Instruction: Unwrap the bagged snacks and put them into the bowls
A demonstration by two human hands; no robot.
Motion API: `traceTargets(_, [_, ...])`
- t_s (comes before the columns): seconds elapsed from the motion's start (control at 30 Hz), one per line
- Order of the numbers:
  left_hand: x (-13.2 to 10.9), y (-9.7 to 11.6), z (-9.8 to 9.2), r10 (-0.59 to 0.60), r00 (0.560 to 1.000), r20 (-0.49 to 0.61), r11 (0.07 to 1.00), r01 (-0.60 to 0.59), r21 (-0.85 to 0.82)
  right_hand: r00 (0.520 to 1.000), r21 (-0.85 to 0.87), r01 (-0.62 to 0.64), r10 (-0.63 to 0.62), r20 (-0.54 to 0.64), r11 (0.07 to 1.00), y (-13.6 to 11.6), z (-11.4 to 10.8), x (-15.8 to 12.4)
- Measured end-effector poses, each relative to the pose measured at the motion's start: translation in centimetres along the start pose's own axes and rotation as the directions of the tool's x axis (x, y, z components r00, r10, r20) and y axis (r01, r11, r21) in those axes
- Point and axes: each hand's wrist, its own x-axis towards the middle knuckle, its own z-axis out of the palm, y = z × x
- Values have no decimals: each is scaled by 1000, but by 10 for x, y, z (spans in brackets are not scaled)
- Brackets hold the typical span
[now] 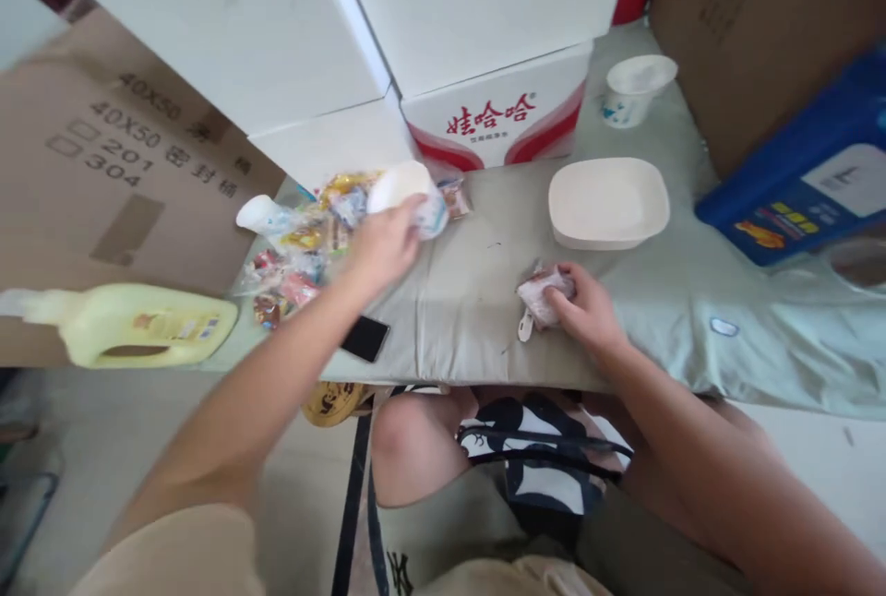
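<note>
My left hand (384, 245) reaches forward over a pile of wrapped snacks (297, 259) and grips a white paper cup (408, 195) that lies tilted on its side. A second white cup (259, 216) lies at the pile's left end. My right hand (588, 305) rests on the grey-green cloth (457, 292), its fingers closed round a pinkish snack packet (544, 292). A white square bowl (609, 202) stands just beyond my right hand.
A paper cup (633, 89) stands upright at the back right. White cartons (498, 116), one with red print, line the back. A yellow bottle (138, 324) lies at left, a black phone (365, 338) near the table's front edge, a blue box (809, 172) at right.
</note>
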Motion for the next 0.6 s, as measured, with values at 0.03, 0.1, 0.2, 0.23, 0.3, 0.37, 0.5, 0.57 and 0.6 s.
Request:
traceTargets(0.03, [14,27,17,79,996,32,996,-78,-45,1000,47,-4,4,5,999,-2,-2,-1])
traceTargets(0.1, [45,68,46,183,980,71,978,-175,-110,999,109,-7,3,33,994,-7,-6,-3])
traceTargets(0.2, [88,101,70,216,971,106,970,-201,-136,998,167,14,-25,62,986,-11,-16,-5])
traceTargets(0.23, [96,106,73,230,970,80,963,-215,-165,997,194,17,-30,65,981,-12,-18,-4])
traceTargets(0.3, [97,113,76,219,975,-28,931,-217,-292,999,256,8,-20,43,967,-12,-22,-1])
traceTargets(0.37, [78,119,79,106,988,-116,843,-151,-516,1000,314,-4,9,-14,950,-11,-21,5])
traceTargets(0.5, [7,130,105,71,978,198,342,162,-926,999,419,-5,23,-39,908,-12,-5,17])
traceTargets(0.57, [-19,131,124,13,965,262,114,259,-959,1000,447,-8,0,19,895,-14,1,19])
traceTargets(0.6, [-28,129,131,-78,958,277,17,279,-960,999,434,-11,-8,41,901,-15,3,18])
